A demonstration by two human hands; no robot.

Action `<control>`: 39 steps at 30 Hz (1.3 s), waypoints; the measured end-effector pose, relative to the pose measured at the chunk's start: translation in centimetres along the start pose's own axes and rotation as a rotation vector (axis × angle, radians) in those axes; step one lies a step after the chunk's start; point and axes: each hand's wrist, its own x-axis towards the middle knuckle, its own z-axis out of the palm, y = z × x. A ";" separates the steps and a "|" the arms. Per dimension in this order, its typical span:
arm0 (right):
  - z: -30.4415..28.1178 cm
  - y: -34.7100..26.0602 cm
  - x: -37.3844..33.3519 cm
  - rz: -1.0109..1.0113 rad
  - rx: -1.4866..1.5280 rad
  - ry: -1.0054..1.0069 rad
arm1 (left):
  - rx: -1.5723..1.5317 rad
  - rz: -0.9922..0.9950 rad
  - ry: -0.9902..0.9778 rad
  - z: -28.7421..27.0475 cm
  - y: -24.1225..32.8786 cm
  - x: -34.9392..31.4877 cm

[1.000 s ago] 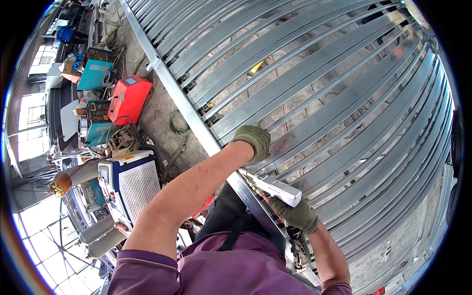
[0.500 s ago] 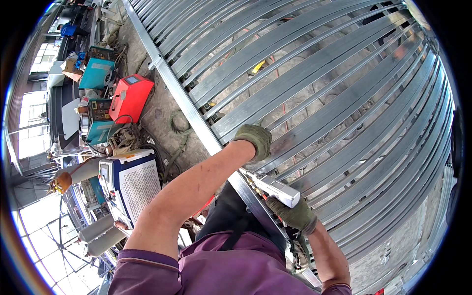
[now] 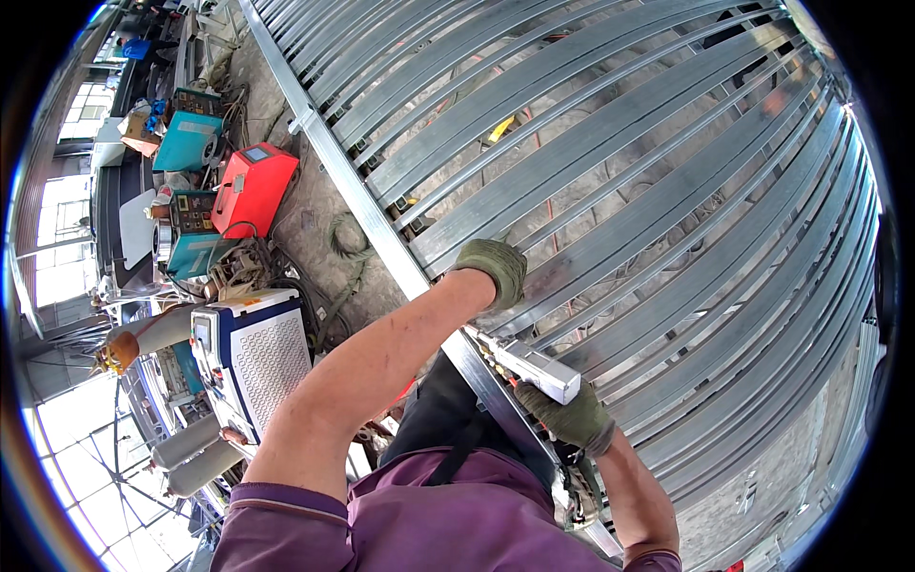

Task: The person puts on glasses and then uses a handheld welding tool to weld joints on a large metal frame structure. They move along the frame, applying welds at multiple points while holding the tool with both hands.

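Observation:
My left hand (image 3: 493,274), in a green work glove, is closed and rests at the near end of the metal slats (image 3: 534,200), beside the long edge rail (image 3: 376,229). Its fingers curl out of sight, so I cannot make out what is in them. My right hand (image 3: 572,417), gloved the same way, is wrapped around a silver handheld welding gun (image 3: 541,370). The gun's narrow nozzle points up and left, close to the rail and below my left hand. Part of its grip is hidden under my glove.
Left of the rail stand a white-and-blue machine (image 3: 262,353), a red box unit (image 3: 255,191) and teal welding machines (image 3: 189,141). Cables (image 3: 348,248) lie on the floor beside them. A yellow object (image 3: 500,129) shows beneath the slats. A person in blue (image 3: 136,48) is at far left.
My hands and the welding gun hold nearly the same place. The person in blue has shifted slightly. A bright glint now shows at the slats' far right end.

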 end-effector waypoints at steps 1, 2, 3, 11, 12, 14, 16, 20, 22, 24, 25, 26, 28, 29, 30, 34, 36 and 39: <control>0.0 0.0 0.0 0.019 -0.012 -0.006 | 0.001 0.001 -0.006 0.0 -0.1 0.0; 0.0 -0.1 0.0 0.038 -0.025 -0.014 | 0.001 0.002 -0.011 0.0 -0.1 0.1; -0.1 -0.2 0.0 0.058 -0.037 -0.021 | 0.001 0.003 -0.017 0.0 -0.1 0.1; -0.4 -1.2 -0.1 0.162 -0.017 -0.055 | -0.017 -0.007 -0.028 -0.3 -0.1 -0.1; -0.4 -1.2 -0.1 0.173 -0.007 -0.052 | -0.015 -0.006 -0.033 -0.4 0.0 -0.1; -0.4 -1.3 -0.1 0.195 -0.006 -0.054 | -0.010 -0.001 -0.019 -0.2 -0.1 0.0; -0.4 -1.4 -0.1 0.201 -0.017 -0.057 | -0.010 -0.002 -0.010 0.0 -0.2 0.1; -0.5 -1.3 -0.2 0.195 -0.027 -0.053 | -0.004 -0.010 -0.028 -0.4 0.0 -0.1; -0.5 -1.1 -0.2 0.184 -0.034 -0.052 | 0.006 -0.008 -0.041 -0.5 -0.1 0.0; -0.5 -0.8 -0.2 0.158 -0.062 -0.054 | 0.012 -0.005 -0.044 -0.4 -0.2 0.1; -0.5 -0.9 -0.2 0.165 -0.050 -0.054 | 0.011 -0.006 -0.040 -0.3 -0.2 0.1; -0.5 -0.9 -0.2 0.171 -0.038 -0.053 | 0.011 -0.006 -0.036 -0.3 -0.2 0.1; -0.6 -1.0 -0.3 0.183 -0.022 -0.054 | 0.012 -0.005 -0.033 -0.3 -0.1 0.2; -0.6 -1.1 -0.3 0.187 -0.019 -0.057 | 0.012 -0.003 -0.033 -0.2 -0.2 0.3; -0.6 -1.2 -0.3 0.191 -0.016 -0.060 | 0.013 -0.002 -0.033 -0.1 -0.3 0.3; -0.7 -1.9 -0.4 0.200 -0.046 -0.059 | 0.025 -0.003 0.002 0.6 -0.5 0.5; -0.8 -2.0 -0.3 0.191 -0.098 -0.074 | 0.035 0.014 -0.001 0.5 -0.6 0.6; -0.8 -1.5 -0.4 0.147 -0.070 -0.064 | 0.017 -0.013 -0.044 -0.3 -0.2 0.2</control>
